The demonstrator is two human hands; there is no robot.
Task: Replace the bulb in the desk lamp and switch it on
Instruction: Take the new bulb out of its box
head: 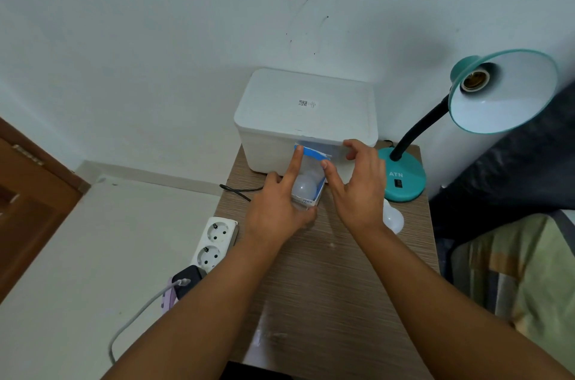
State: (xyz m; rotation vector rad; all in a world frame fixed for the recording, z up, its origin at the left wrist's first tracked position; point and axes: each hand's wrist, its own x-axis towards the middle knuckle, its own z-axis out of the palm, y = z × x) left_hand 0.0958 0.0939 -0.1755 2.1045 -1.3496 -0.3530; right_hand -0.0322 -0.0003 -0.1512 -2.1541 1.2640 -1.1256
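I see my left hand (275, 211) gripping the bulb box (311, 189), new bulb (304, 187) inside; my right hand (357, 189), fingers spread, is just right of it.

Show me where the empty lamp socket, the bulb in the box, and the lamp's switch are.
lamp socket (475, 81), head view, on the open brass-coloured mouth inside the shade.
bulb in the box (304, 187), head view, on its white dome.
lamp switch (397, 183), head view, on the black rocker on the teal base.

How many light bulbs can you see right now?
2. One bulb sits in the open blue-and-white box gripped by the left hand; another lies on the table by the lamp base. The lamp socket is empty.
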